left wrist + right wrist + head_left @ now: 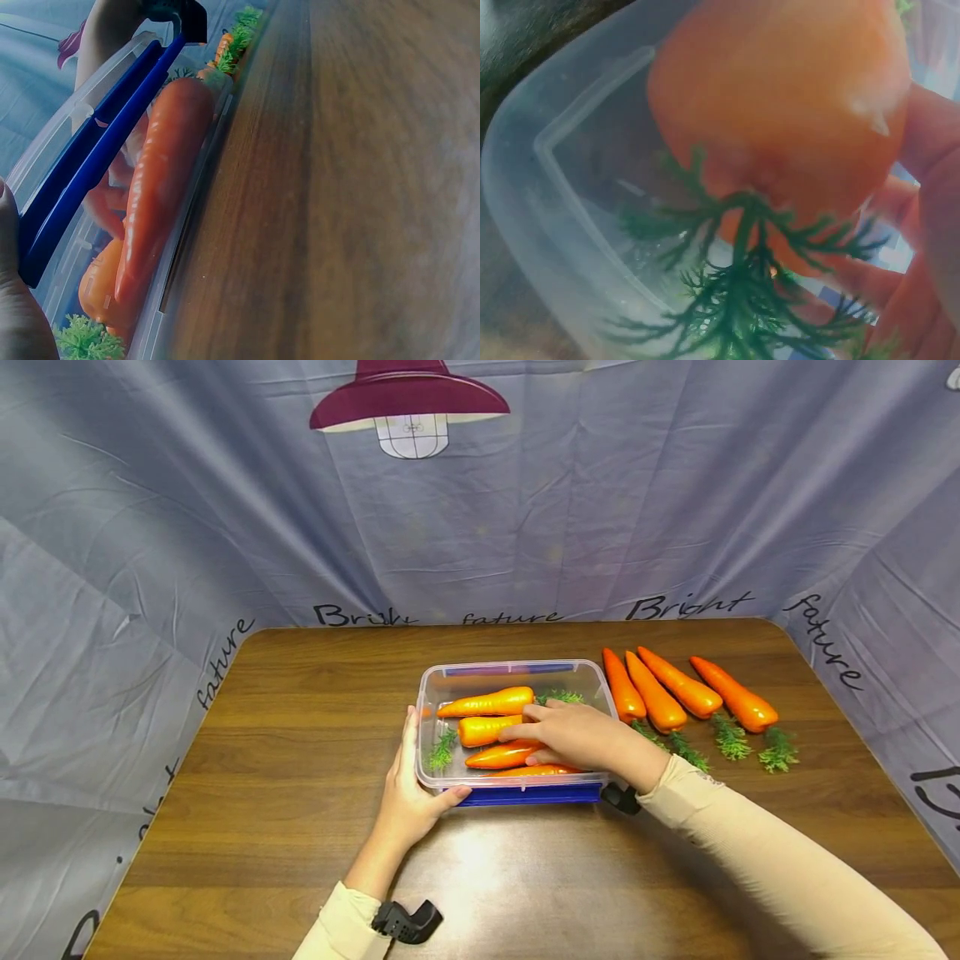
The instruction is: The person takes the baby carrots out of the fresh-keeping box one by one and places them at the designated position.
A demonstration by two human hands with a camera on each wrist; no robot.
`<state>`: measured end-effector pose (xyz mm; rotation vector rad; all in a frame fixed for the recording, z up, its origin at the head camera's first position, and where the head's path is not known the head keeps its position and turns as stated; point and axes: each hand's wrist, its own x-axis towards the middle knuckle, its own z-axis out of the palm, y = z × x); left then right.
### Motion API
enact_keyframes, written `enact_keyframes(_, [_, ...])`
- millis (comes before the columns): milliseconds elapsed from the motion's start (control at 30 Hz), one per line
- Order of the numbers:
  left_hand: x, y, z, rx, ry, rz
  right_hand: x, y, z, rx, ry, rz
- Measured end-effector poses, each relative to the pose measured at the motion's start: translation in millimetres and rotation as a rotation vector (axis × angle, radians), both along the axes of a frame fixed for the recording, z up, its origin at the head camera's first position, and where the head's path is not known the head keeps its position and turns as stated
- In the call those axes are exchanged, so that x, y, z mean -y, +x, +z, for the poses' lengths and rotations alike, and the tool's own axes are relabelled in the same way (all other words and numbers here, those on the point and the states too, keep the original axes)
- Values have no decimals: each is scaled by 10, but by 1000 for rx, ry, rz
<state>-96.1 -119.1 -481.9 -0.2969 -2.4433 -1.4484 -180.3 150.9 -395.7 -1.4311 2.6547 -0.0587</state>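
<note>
pale sleeves (787, 856) are closest to the camera, with a black wrist strap (405, 922) on the left one. past that, the left hand (408, 797) has hold of the near left corner of a clear plastic box (517, 782), thumb over the near rim and fingers running up along the left wall. a blue clip (528, 795) hangs off the box's near side. the box sits upright on the brown wood surface (322, 752).

right hand (577, 737) is down inside the box, thumb and fingers bent around an orange carrot (495, 756) that lies near the front, tip to the left. palm hides the rest of it from above, but the right wrist view gets a blunt carrot end and a green sprig (742, 225) up close. just behind it, a yellower carrot (480, 732) has its blunt end left, and farther back another carrot (487, 702) points its tip left.

off to the right, four loose carrots (656, 693) lie on the surface, tips away, leafy ends nearer. way back there's a grey curtain (600, 527) with black lettering and a maroon lamp print (408, 402).
</note>
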Motion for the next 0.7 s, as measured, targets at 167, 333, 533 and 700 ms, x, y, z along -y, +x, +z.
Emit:
enact_keyframes(167, [-8, -3, 2, -6, 11, -5, -9, -2, 13, -10, 8, 17])
enact_keyframes(333, [-8, -5, 4, -6, 5, -4, -17, -18, -7, -12, -7, 16])
enact_keyframes(533, [0, 1, -2, -4, -5, 0, -26, -31, 2, -21, -35, 36])
enact_keyframes(700, [-7, 7, 8, -2, -5, 4, -39, -26, 49, 45, -36, 8])
